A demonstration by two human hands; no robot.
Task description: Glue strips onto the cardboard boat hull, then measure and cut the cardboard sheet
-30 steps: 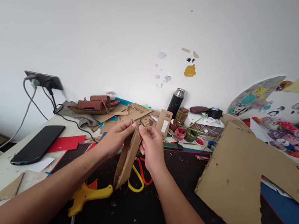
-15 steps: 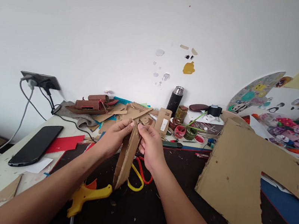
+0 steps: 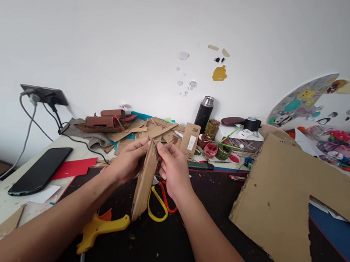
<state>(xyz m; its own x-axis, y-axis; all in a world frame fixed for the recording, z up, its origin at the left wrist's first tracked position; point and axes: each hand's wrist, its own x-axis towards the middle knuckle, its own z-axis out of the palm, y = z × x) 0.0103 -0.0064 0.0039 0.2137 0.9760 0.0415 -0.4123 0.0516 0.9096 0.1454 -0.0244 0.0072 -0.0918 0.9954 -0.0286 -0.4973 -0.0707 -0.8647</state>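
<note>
Between my two hands a folded cardboard strip [image 3: 144, 183] hangs down, its top end pinched by the fingers. My left hand [image 3: 130, 161] grips it from the left, thumb near the top edge. On the other side my right hand [image 3: 173, 168] closes on the same top end; some of its fingertips are hidden behind the cardboard. Just below and to the right lie scissors [image 3: 157, 216] with yellow and red handles, partly covered by the strip and hand. A yellow glue gun [image 3: 96, 229] lies close to my left forearm.
A large cut cardboard sheet [image 3: 278, 200] covers the right of the dark mat [image 3: 155, 256]. At the left lie a black phone [image 3: 40, 171] and red paper [image 3: 75, 168]. Cardboard scraps [image 3: 158, 128], a brown model boat [image 3: 105, 122], paint jars [image 3: 211, 150] and a black thermos [image 3: 204, 113] line the back.
The cardboard strip has turned in my hands, so its broad ridged side now faces me more and the gap between its layers is hidden. The view has shifted slightly.
</note>
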